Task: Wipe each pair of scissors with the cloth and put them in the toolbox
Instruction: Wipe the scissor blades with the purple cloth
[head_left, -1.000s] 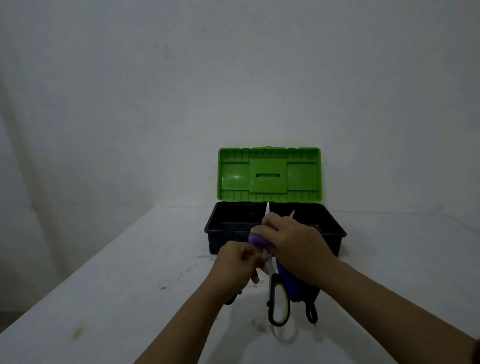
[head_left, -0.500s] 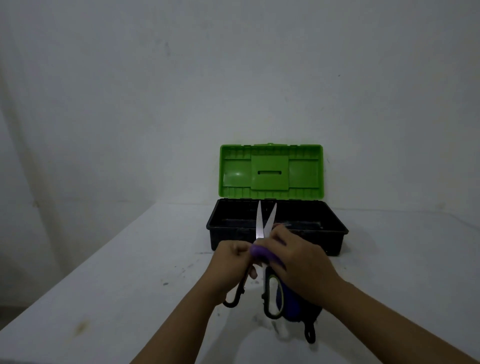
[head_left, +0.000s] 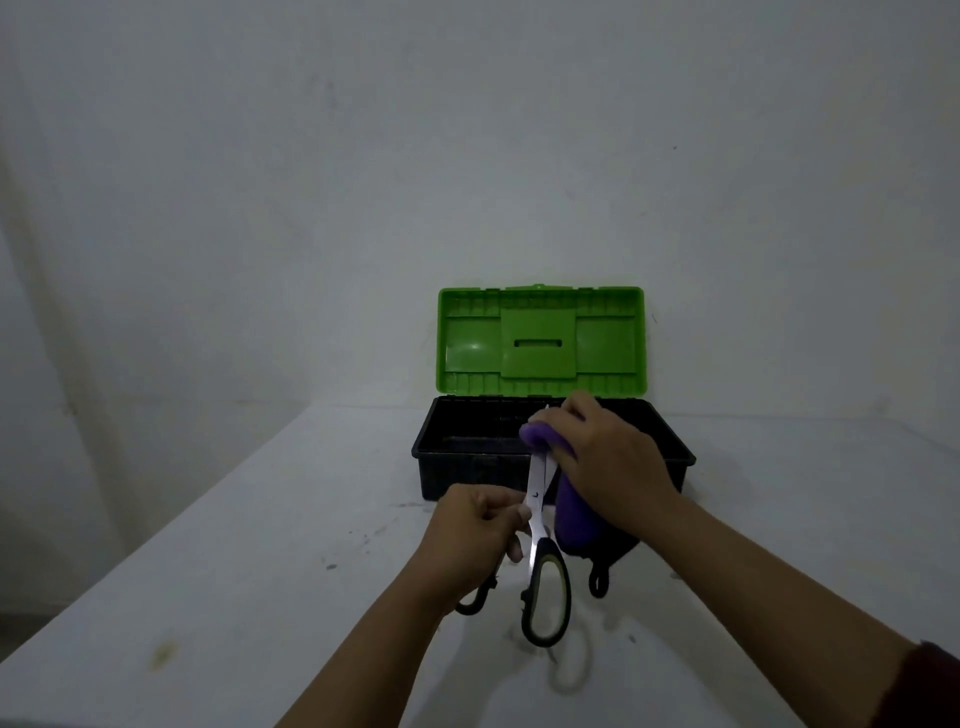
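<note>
My left hand (head_left: 470, 545) grips a pair of scissors (head_left: 543, 587) near the pivot; its black and pale handles hang toward me and the blades point up toward the toolbox. My right hand (head_left: 608, 462) pinches a purple cloth (head_left: 571, 514) around the blade tips, and the cloth hangs down beside the blades. The black toolbox (head_left: 447, 452) stands just behind, its green lid (head_left: 540, 340) upright and open. The blade tips are hidden by cloth and fingers.
A dark loop (head_left: 597, 582), perhaps another scissors handle, shows on the white table (head_left: 234, 571) under my right wrist. The table's left edge runs diagonally at left. A plain wall stands close behind the toolbox.
My right hand with the cloth has slid up the blades from the pivot to the tips. The blades, bare and slightly apart half a second ago, are now covered at the top.
</note>
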